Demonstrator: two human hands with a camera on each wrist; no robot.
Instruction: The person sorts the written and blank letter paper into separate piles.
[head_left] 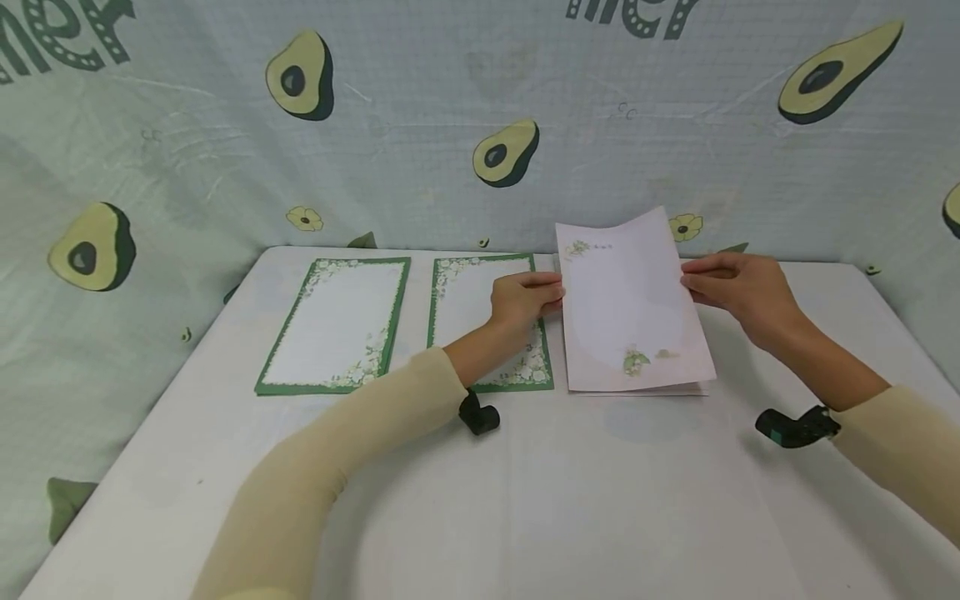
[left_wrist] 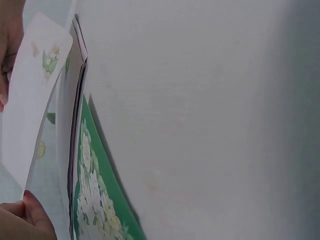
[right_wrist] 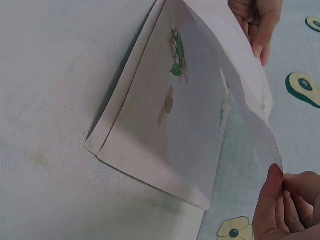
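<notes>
A pale pink sheet of paper with a small flower print is lifted and bowed between both hands. My left hand pinches its left edge between thumb and fingers. On the opposite edge, my right hand pinches it the same way. Under the raised sheet lies a stack of matching pink paper, whose printed top shows in the right wrist view. Beneath my left forearm is a green-bordered floral sheet, partly covered by the hand and sleeve.
Another green-bordered sheet lies farther left on the white table. An avocado-print cloth hangs behind the table's back edge. Dark wrist cameras sit at both cuffs.
</notes>
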